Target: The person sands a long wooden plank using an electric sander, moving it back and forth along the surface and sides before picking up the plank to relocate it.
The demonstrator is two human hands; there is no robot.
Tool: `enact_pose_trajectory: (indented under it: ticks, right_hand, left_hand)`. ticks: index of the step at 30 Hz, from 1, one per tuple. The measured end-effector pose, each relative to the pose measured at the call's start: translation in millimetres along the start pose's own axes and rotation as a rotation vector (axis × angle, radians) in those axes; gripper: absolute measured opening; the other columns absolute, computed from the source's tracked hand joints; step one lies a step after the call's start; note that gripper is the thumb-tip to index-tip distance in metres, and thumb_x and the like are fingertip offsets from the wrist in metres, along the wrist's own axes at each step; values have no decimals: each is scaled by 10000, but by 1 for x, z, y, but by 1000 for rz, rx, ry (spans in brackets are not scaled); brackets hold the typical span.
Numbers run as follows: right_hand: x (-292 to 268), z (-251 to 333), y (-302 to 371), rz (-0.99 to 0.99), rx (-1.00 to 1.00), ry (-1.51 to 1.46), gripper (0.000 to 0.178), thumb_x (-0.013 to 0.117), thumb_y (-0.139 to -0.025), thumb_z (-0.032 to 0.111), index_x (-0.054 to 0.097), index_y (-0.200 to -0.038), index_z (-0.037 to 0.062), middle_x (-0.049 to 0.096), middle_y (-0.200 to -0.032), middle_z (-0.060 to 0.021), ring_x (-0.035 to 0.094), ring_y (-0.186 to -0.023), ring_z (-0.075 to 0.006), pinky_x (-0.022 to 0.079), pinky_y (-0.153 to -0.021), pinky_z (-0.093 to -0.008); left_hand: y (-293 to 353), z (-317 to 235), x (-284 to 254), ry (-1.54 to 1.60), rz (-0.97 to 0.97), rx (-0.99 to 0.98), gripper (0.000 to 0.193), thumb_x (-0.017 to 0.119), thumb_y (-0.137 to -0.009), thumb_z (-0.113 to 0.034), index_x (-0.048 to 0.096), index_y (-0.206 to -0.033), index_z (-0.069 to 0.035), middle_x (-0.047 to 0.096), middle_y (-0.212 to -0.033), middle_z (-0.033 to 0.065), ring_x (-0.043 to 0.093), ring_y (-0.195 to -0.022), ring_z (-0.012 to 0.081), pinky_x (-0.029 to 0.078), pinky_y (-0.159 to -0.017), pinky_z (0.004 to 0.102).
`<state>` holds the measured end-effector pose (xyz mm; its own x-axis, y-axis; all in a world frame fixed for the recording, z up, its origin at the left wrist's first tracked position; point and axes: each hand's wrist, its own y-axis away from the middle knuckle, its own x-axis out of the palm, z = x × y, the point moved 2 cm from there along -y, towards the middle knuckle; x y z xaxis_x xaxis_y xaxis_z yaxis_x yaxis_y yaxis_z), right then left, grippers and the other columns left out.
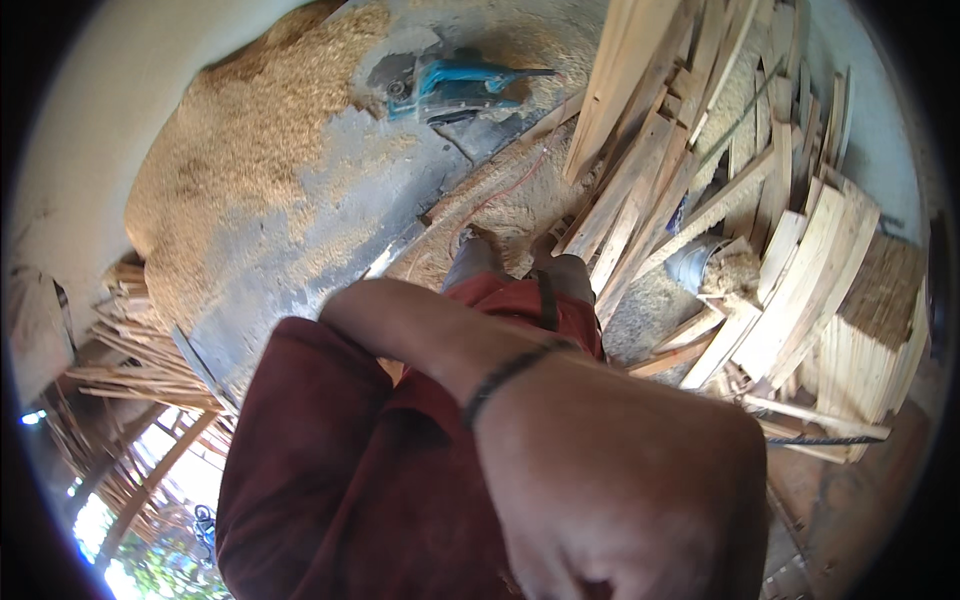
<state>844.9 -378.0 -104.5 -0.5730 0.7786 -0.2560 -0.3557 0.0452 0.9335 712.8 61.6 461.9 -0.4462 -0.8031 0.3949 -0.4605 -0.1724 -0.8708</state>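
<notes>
My left hand [630, 480] is very near the camera at the lower right, with its back toward me. The bare forearm [420, 325] bends across my chest out of a dark red sleeve [300, 440], and a dark band [510, 372] circles the wrist. The fingers curl in at the bottom edge; whatever is inside them, if anything, is hidden. My right hand is out of view. Below the arm show red shorts [575, 320] and my legs. A teal handheld power tool [455, 88] lies on a grey, dusty surface ahead, touched by neither hand.
Sawdust [240, 150] is heaped at the far left. Long wooden boards [640, 180] lean and lie along the right, around a metal bucket [692, 265] beside shavings. Stacked wood blocks [870, 320] stand farther right. Thin wood strips [140, 360] are piled at the left. A thin cord [510, 190] crosses the floor.
</notes>
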Motion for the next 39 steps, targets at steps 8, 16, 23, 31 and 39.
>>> enact_pose_trajectory:
  ticks: [8,16,23,31,39]
  right_hand:
    - [53,137,-3,13,-268,310,515,727,-881,373,590,-1271,65,701,-1067,-115,683,-937,-205,519,-743,-375]
    - [50,193,-206,-235,-539,611,673,854,-682,399,646,-1170,-16,698,-1102,-223,674,-1042,-334,528,-895,-418]
    - [84,319,-336,-377,-475,445,775,876,-622,365,598,-1242,-9,661,-1155,-261,625,-1126,-389,491,-972,-452]
    - [98,322,-491,-337,-236,563,1445,938,-571,484,10,-1560,-16,152,-1615,-269,195,-1502,-376,200,-1218,-499]
    - [93,341,-462,-340,-211,624,1347,903,-602,453,37,-1568,92,244,-1561,-241,298,-1436,-399,284,-1157,-562]
  left_hand:
    - [-24,84,-24,186,-486,-149,198,724,-914,-190,700,-934,5,720,-945,117,692,-828,242,533,-695,338]
    - [47,90,-202,-978,-544,-1176,176,585,-930,-134,641,-1044,-11,660,-1028,149,657,-969,284,526,-873,388]
    - [456,-77,-37,-1040,-446,-2671,340,413,-1037,-203,580,-1258,-6,652,-1232,164,648,-1088,313,485,-992,382]
    - [442,-52,-27,-542,-639,-3001,451,442,-1008,-311,465,-1359,-30,625,-1206,255,597,-1108,436,482,-949,483]
    - [424,-44,-40,-719,-396,-2909,475,461,-966,-326,456,-1361,-61,634,-1098,314,581,-1061,509,472,-892,575]
